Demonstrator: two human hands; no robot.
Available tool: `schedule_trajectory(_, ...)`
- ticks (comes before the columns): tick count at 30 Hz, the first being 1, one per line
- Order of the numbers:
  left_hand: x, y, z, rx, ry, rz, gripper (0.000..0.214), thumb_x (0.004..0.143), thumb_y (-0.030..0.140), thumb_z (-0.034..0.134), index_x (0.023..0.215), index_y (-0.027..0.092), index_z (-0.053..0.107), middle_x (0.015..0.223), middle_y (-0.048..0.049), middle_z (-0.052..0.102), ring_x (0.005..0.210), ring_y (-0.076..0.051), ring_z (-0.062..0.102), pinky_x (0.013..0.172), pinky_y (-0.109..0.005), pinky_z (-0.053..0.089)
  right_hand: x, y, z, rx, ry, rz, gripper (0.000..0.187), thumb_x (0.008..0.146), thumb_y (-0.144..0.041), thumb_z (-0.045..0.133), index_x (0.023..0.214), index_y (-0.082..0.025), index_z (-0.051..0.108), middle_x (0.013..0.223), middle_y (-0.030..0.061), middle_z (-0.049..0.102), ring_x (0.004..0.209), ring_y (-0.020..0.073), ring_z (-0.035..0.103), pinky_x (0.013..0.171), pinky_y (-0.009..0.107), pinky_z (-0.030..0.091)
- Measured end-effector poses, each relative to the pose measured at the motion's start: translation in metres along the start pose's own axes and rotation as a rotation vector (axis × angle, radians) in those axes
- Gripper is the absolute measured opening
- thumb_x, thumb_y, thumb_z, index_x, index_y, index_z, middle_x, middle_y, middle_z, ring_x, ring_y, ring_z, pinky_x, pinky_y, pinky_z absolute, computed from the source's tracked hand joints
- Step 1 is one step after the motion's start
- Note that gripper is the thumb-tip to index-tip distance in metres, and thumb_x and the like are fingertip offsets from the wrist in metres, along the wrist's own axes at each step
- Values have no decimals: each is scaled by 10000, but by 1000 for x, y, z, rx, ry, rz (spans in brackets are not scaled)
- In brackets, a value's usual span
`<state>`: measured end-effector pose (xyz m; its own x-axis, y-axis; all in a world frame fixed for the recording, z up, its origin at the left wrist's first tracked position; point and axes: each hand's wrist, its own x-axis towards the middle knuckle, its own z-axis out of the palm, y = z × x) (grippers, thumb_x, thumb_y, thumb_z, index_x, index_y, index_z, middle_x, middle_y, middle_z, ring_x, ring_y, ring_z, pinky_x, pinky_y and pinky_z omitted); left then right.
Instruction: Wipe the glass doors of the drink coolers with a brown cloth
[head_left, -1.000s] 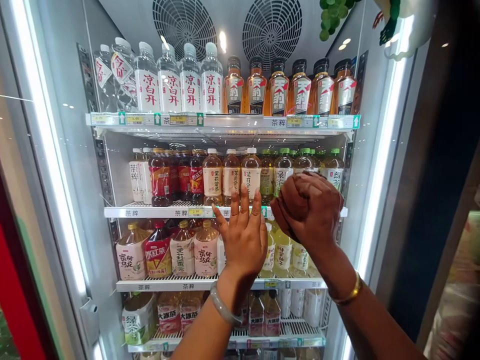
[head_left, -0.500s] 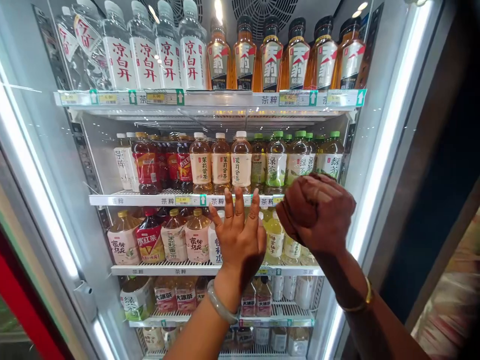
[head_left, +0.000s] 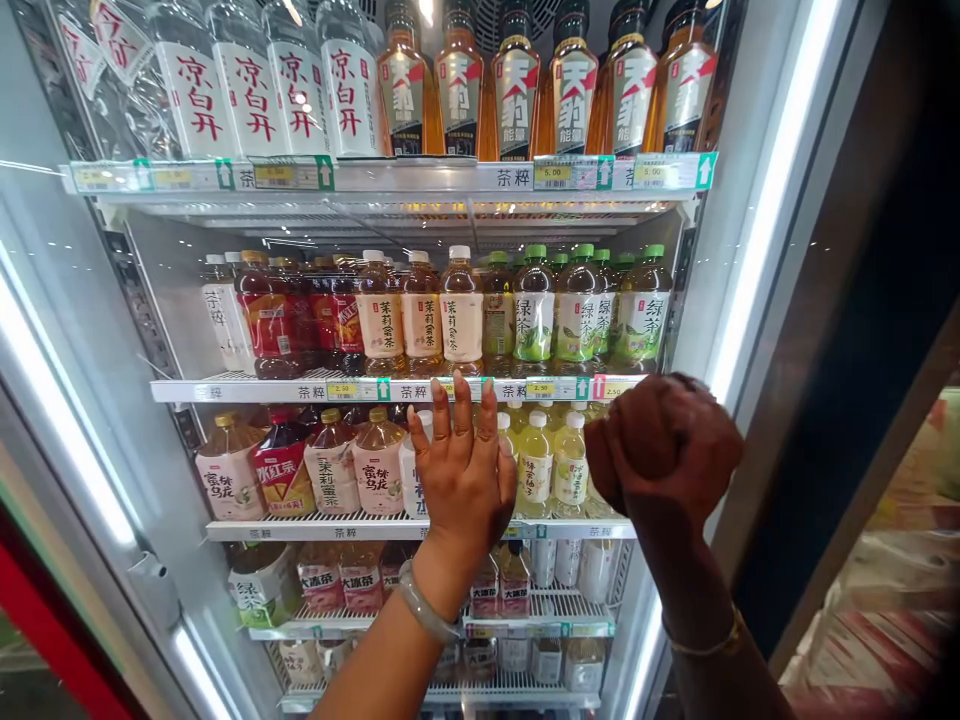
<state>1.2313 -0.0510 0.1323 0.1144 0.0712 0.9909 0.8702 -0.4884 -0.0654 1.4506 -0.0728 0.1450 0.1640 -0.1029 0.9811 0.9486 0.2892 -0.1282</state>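
A glass-fronted drinks fridge fills the view. My left hand lies flat with its fingers stretched upward, open, in front of the third shelf, its fingertips at the price strip of the second shelf. It covers part of a white bottle. My right hand is a closed fist by the fridge's right edge, next to small yellow bottles; something brown may be bunched in it, but I cannot make it out. A pale bangle circles the left wrist and a gold one the right.
Water bottles and amber bottles stand on the top shelf. Tea bottles and green-capped bottles stand on the second. A lit strip and a dark frame bound the right side. A red panel is lower left.
The view has tilted down and the shelves have risen in the picture. My right fist has moved right and lower, toward the fridge's edge. My left hand stays flat and has slid slightly left.
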Motion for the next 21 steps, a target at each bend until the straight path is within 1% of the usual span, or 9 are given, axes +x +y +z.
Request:
schedule_trajectory(3, -1, 6, 4, 7, 11, -15, 805, 920, 167, 534, 1654, 163, 203, 1739, -86, 88, 1631, -295, 56, 1330, -556, -5, 26, -11, 12, 42, 81, -40, 543, 736, -429, 821, 1182, -203, 612, 1241, 120, 703, 1252, 374, 638, 1098, 630, 488)
schedule_trajectory(5, -3, 9, 5, 8, 13, -21, 825, 913, 165, 544, 1658, 173, 190, 1738, -82, 80, 1632, -289, 48, 1329, -556, -10, 24, -29, 16, 77, 34, -127, 522, 753, -458, 816, 1161, -211, 605, 1248, 106, 708, 1249, 353, 643, 1114, 605, 477)
schedule_trajectory(8, -10, 15, 6, 7, -5, -31, 839, 912, 150, 582, 1658, 200, 200, 1737, -80, 73, 1632, -286, 44, 1331, -546, 11, -14, -45, 11, 102, -78, -207, 381, 828, -415, 785, 1112, -239, 604, 1249, 73, 726, 1294, 296, 625, 1172, 539, 435)
schedule_trajectory(10, -17, 18, 6, -3, -23, -11, 841, 900, 132, 598, 1653, 207, 230, 1739, -90, 62, 1631, -295, 60, 1332, -537, 44, -48, -40, 1, 96, -122, -216, 264, 866, -307, 755, 1073, -255, 599, 1233, 46, 736, 1316, 251, 615, 1204, 509, 411)
schedule_trajectory(13, -24, 20, 7, -11, -32, 34, 842, 874, 122, 598, 1645, 210, 271, 1745, -101, 55, 1629, -300, 83, 1332, -518, 77, -74, -14, -11, 46, -25, -177, 332, 806, -340, 820, 1037, -246, 601, 1185, 56, 742, 1232, 290, 668, 1160, 566, 450)
schedule_trajectory(15, -27, 21, 7, -8, -39, 39, 838, 873, 132, 590, 1644, 207, 272, 1747, -101, 54, 1629, -301, 79, 1334, -513, 72, -67, 0, -12, -2, 137, -81, 463, 739, -392, 874, 1101, -239, 629, 1176, 90, 738, 1161, 339, 695, 1102, 602, 488)
schedule_trajectory(17, -28, 22, 7, -14, -52, 37, 832, 881, 142, 583, 1647, 199, 262, 1749, -99, 41, 1630, -303, 68, 1335, -511, 56, -47, 1, -8, -16, 218, 60, 550, 720, -396, 885, 1187, -227, 647, 1230, 135, 719, 1199, 386, 671, 1065, 613, 509)
schedule_trajectory(19, -28, 23, 7, -24, -58, 35, 830, 885, 138, 580, 1647, 193, 257, 1750, -93, 39, 1630, -304, 67, 1336, -509, 49, -29, -11, -3, 15, 169, 148, 570, 742, -384, 869, 1236, -211, 642, 1307, 160, 686, 1301, 414, 608, 1081, 621, 499)
schedule_trajectory(21, -30, 24, 7, -27, -55, 27, 832, 888, 129, 591, 1647, 201, 258, 1750, -87, 63, 1629, -304, 90, 1336, -509, 62, -25, -28, 0, 67, 81, 82, 559, 751, -380, 862, 1227, -202, 629, 1324, 154, 676, 1345, 408, 574, 1108, 635, 474)
